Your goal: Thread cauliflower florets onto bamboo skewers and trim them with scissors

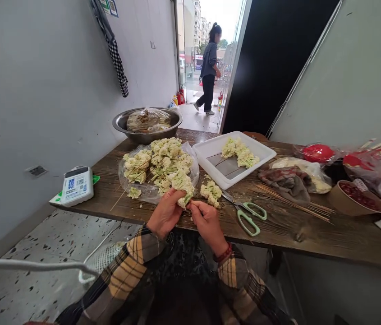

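Observation:
My left hand (165,215) is closed on a cauliflower floret (181,181) near the front edge of the table. Close against the floret's lower end, my right hand (208,222) pinches something small that I cannot make out. Just behind, a pile of cauliflower florets (166,155) lies on a clear plastic bag (193,158), with thin sticks among them. Another floret (211,193) rests on the wood to the right of my hands. Beside it lie scissors with pale green handles (250,222), their blades pointing back to the left.
A white tray (210,175) holds skewered cauliflower. Behind the pile stands a metal bowl (119,123) with bagged contents. To the right are loose skewers (295,204), a cloth (286,180) and a paper tub (352,205). A white device (77,186) sits left. A person (208,67) walks beyond the doorway.

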Available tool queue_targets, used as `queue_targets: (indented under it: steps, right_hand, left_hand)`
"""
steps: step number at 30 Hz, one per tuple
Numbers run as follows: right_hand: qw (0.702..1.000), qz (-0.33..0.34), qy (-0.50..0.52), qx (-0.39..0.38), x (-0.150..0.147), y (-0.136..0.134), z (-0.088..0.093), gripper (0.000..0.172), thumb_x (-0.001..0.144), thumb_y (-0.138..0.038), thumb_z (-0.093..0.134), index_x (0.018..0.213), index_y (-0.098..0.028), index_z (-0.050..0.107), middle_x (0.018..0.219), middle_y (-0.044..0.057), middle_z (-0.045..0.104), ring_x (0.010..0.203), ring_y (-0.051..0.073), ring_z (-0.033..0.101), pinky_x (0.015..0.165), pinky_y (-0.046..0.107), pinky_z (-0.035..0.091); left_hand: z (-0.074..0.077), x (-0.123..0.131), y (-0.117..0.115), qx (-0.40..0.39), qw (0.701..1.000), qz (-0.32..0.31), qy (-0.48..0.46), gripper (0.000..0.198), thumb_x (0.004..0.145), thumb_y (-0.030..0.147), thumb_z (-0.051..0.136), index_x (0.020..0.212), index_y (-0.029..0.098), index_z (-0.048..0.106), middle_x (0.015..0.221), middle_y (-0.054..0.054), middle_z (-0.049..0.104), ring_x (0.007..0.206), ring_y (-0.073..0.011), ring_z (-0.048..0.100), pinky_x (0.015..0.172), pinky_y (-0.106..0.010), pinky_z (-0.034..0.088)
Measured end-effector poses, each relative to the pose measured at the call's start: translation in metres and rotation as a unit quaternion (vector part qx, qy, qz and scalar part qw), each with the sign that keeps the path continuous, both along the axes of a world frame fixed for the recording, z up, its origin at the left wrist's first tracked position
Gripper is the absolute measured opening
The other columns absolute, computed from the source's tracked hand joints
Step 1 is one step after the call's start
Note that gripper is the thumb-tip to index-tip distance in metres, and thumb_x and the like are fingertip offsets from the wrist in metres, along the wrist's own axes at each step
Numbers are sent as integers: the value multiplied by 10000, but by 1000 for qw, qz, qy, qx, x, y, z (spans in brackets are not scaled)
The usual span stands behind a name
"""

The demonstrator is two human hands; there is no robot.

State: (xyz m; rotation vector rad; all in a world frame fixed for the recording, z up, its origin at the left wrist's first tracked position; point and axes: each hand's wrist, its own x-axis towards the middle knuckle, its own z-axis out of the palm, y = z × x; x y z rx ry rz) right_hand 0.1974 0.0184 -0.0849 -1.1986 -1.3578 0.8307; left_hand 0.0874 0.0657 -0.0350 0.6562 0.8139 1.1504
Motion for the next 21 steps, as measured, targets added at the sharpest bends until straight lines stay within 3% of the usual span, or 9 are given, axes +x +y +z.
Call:
queue_targets:
  steps: [7,13,21]
  right_hand:
    - [1000,11,5,2,2,-5,0,326,925,-413,438,699,-202,542,565,-39,422,534,119,388,506,237,316]
    - [1000,15,4,0,1,-6,2,328,926,-421,430,691,-208,513,562,-47,419,520,114,380,505,241,300]
    - [1000,27,1,-7,1,-7,2,310,916,-401,443,688,-207,522,536,-52,412,492,112,372,482,241,296]
  left_hand:
    - [-9,7,-6,3,1000,-7,-25,237,592,125,734,808,168,647,758,23,676,664,-99,586,656,-215,439]
    - [-1,2,-8,14,999,-23,-31,280,615,167,752,880,154,660,864,-28,710,763,-138,631,688,-230,452]
    - [-3,4,4,46,997,35,-47,322,612,274,782,872,143,646,793,-20,696,695,-136,618,670,-252,461]
